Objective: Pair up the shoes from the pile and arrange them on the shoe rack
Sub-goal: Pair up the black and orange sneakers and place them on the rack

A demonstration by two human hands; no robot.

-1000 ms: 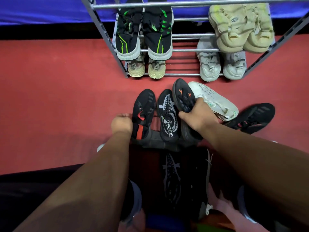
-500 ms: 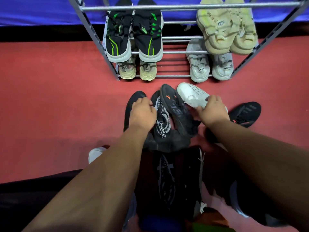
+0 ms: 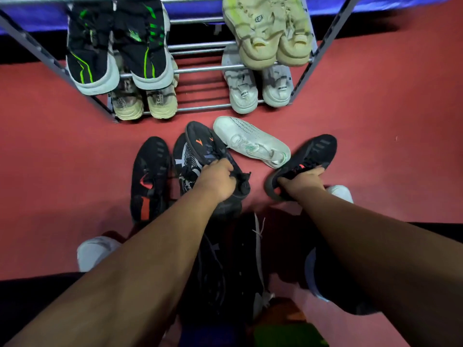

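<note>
A metal shoe rack stands ahead on the red floor, holding a black-and-green pair, a yellow-cream pair, a beige pair and a pale grey pair. In front lies the pile. My left hand grips a black shoe with orange marks that leans on a black-and-white shoe. My right hand holds the heel end of a black shoe with a red mark. A black shoe with red accents and a white shoe lie loose.
More dark shoes lie between my arms close to me. A white shoe sits at the lower left, another white toe shows behind my right wrist. A blue cloth runs behind the rack. Bare red floor spreads left and right.
My left hand moved from the leftmost black shoe to the orange-marked black shoe. My right hand left the white shoe and took hold of the black shoe on the right.
</note>
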